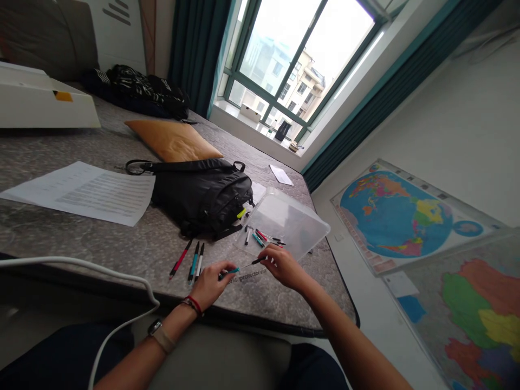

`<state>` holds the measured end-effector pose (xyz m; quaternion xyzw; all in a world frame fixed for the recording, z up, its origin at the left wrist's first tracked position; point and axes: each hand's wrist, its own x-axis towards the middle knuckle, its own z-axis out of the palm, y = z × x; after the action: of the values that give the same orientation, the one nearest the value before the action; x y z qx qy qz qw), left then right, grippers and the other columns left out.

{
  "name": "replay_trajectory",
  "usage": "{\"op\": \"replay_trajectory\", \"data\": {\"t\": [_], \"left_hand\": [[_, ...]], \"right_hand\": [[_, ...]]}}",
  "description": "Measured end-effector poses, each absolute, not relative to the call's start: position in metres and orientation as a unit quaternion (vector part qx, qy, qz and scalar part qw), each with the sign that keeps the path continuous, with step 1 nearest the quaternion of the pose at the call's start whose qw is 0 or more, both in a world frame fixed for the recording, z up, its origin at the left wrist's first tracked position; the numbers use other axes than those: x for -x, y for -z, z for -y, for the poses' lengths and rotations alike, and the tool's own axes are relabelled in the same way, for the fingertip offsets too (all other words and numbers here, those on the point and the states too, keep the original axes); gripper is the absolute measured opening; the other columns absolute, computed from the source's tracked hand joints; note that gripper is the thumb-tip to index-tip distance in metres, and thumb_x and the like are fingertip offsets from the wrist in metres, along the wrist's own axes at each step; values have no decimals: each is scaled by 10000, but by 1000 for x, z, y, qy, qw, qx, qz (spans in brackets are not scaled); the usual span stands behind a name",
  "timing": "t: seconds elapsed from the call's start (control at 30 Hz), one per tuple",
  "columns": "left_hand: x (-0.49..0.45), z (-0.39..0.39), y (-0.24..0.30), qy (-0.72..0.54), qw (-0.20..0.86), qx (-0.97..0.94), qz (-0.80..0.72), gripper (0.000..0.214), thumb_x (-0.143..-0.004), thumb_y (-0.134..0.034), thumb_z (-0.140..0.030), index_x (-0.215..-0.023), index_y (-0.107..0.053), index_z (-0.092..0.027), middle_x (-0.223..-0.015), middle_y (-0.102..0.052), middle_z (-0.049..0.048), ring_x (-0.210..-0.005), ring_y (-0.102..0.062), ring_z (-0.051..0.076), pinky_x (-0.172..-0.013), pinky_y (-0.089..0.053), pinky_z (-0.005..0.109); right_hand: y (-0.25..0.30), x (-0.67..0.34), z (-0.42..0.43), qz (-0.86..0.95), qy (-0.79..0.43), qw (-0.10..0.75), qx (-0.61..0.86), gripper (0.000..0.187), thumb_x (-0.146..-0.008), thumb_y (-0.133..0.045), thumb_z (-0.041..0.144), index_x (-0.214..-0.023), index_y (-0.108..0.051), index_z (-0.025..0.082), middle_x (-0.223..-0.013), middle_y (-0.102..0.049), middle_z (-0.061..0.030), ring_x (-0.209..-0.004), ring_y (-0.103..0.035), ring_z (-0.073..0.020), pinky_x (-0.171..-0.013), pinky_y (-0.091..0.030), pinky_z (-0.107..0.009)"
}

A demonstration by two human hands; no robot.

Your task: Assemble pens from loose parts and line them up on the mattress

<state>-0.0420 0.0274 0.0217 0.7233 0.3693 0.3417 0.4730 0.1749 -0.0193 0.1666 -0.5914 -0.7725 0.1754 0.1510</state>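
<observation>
Head view. Shows a slim pen [246,265], thin and rod-like, held level just above the front edge of a grey quilted mattress [154,244]. Pinched at its teal end by the closed fingers of the left hand [211,284], at its black end by those of the right hand [282,266]. Just left of it, on the fabric: three loose pens [194,262], side by side. Just behind: a clear, glossy plastic case [292,222], flat and rectangular, with more pens at its near edge. Further back, a soft black fabric bag [203,192] and printed paper sheets [85,189].
</observation>
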Motion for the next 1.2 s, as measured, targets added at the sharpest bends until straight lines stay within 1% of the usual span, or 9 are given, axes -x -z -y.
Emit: {"op": "replay_trajectory", "data": {"t": [0.13, 0.27, 0.4, 0.77, 1.07, 1.2], "left_hand": [[43, -25, -28, -357, 458, -741, -338, 183, -853, -578, -344, -957, -697, -250, -954, -730, 13, -865, -675, 185, -763, -513, 275], [43, -23, -32, -360, 456, -741, -337, 183, -856, -582, -340, -961, -697, -243, -941, -729, 18, -845, -673, 181, -745, -519, 274], [42, -22, -33, -360, 460, -737, -341, 195, -856, -582, -345, -976, -693, -239, -943, -730, 16, -835, -674, 178, -723, -525, 271], [42, -18, -32, -348, 447, -764, -310, 199, -872, -582, -357, -1001, -695, -256, -957, -731, 0, -834, -675, 171, -731, -519, 276], [41, -17, -34, -340, 446, -772, -300, 249, -884, -555, -390, -1006, -699, -228, -968, -732, 36, -849, -676, 186, -758, -539, 299], [39, -16, -32, -334, 454, -769, -303, 255, -887, -547, -393, -1018, -697, -233, -992, -731, 33, -864, -679, 189, -761, -545, 304]], "right_hand": [[-172, -179, 19, 773, -189, 160, 584, 157, -913, -554, 247, -981, -691, 209, -898, -618, -55, -714, -574, -133, -681, -470, -265], [-174, -183, 22, 765, -194, 165, 592, 161, -912, -560, 268, -976, -696, 210, -882, -618, -44, -685, -570, -125, -669, -473, -262], [-174, -184, 27, 754, -202, 173, 601, 152, -901, -569, 247, -979, -694, 210, -870, -612, -34, -691, -573, -120, -670, -479, -255], [-173, -191, 40, 738, -217, 211, 603, 143, -872, -586, 191, -957, -700, 209, -889, -612, -36, -744, -581, -125, -645, -489, -236], [-168, -190, 44, 722, -226, 216, 617, 134, -867, -610, 255, -944, -707, 205, -864, -625, -30, -700, -579, -116, -645, -486, -235], [-167, -193, 44, 711, -230, 238, 620, 149, -852, -629, 298, -938, -709, 206, -845, -626, -27, -694, -584, -120, -627, -490, -235]]}}
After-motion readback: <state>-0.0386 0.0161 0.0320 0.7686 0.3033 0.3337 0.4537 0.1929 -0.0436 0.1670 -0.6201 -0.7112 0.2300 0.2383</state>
